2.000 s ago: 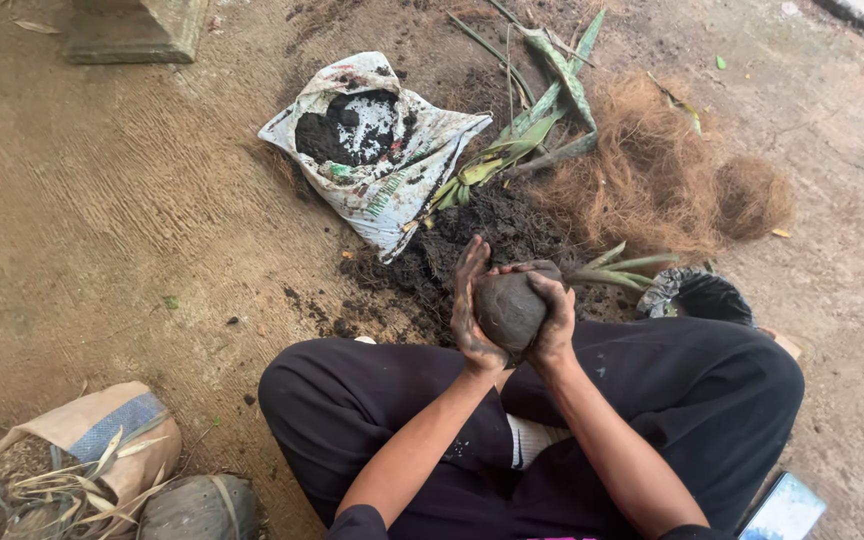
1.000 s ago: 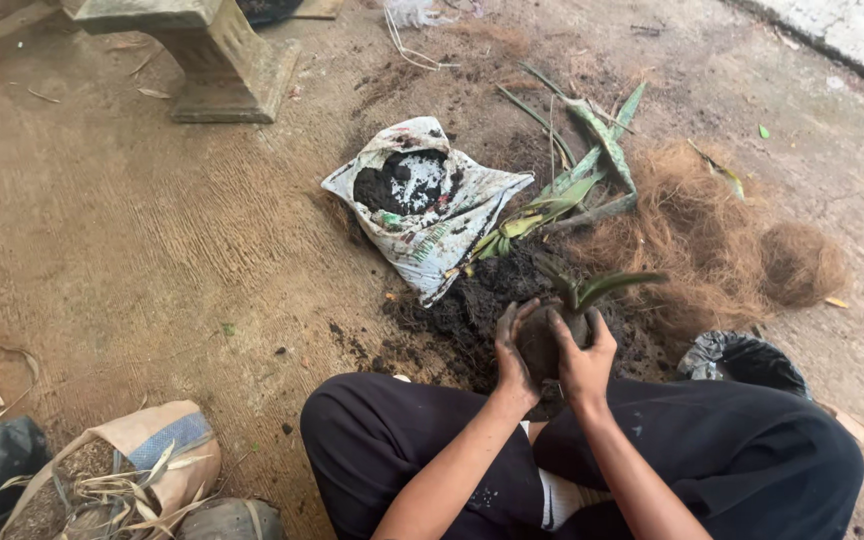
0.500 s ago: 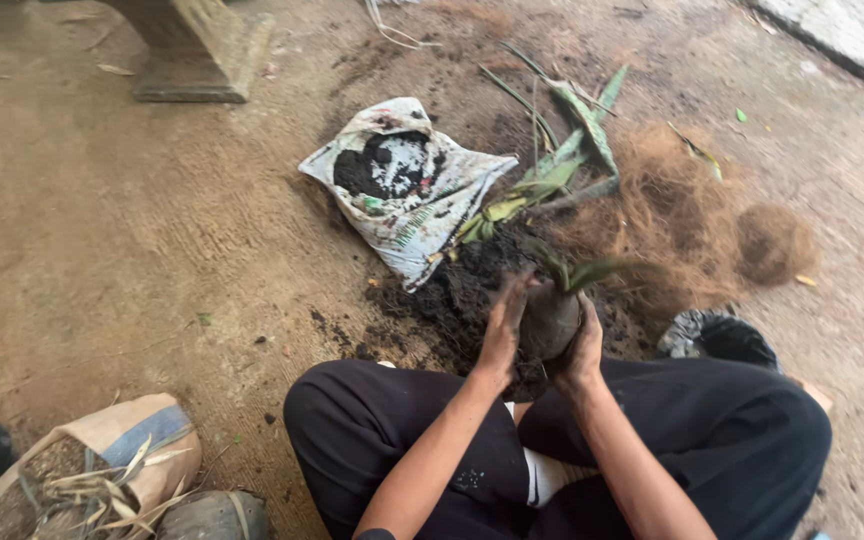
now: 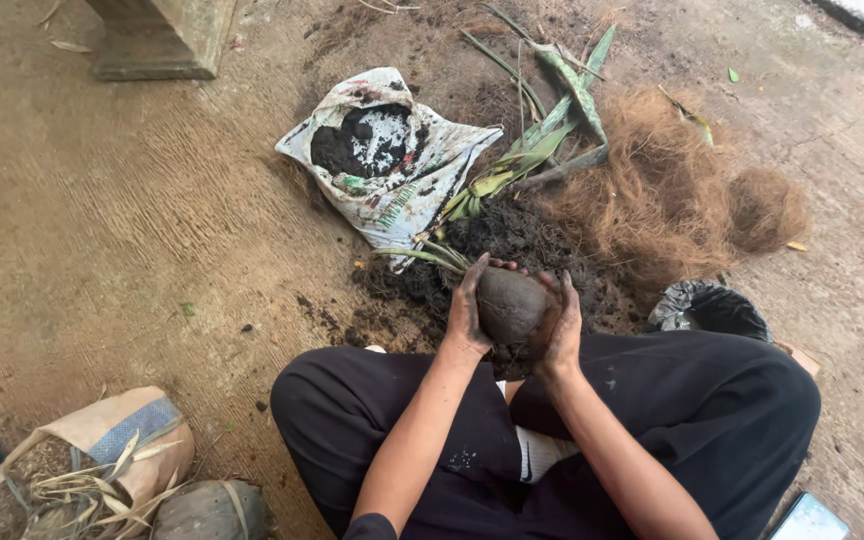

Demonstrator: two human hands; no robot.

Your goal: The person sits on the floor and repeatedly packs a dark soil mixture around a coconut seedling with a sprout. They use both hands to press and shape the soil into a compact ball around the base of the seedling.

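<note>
Inspector: Your left hand [image 4: 467, 315] and right hand [image 4: 562, 325] are both closed around the soil ball [image 4: 510, 305], held above your lap beside the soil pile [image 4: 497, 240].

Operator: Step?

Inspector: Shaping, I judge. Next calls for even pressure.

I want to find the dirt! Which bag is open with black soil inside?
The white bag, lying beyond the hands by the green leaves. Dark soil shows in its mouth; the tan bag at bottom left holds dry straw.
</note>
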